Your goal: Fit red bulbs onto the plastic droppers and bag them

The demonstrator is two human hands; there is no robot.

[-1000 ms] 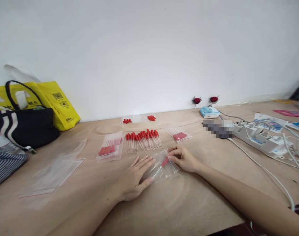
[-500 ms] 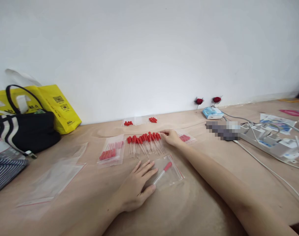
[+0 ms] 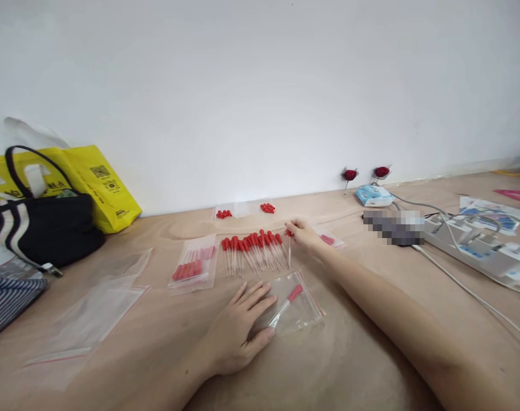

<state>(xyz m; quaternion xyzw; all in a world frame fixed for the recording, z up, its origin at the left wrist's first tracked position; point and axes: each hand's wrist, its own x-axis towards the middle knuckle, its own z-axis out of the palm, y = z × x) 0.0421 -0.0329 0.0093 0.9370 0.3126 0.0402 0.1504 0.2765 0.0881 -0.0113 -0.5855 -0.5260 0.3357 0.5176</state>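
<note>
My left hand lies with fingers spread on the left end of a clear zip bag, which has one red-topped dropper inside. Beyond it, a row of red-bulbed glass droppers is laid out side by side. At the right end of that row my right hand pinches one dropper by its red bulb, its thin tube pointing down. To the left of the row lies a bag of several droppers. Another bag with red bulbs is partly hidden behind my right hand.
Flat clear bags lie at the left, by a black bag and a yellow bag. Small red pieces lie near the wall. A power strip with cables and a blue packet are at the right.
My right hand has moved slightly right, away from the row, with one dropper now apart from the others. My left hand stays flat on the bag. The view has shifted a little.
</note>
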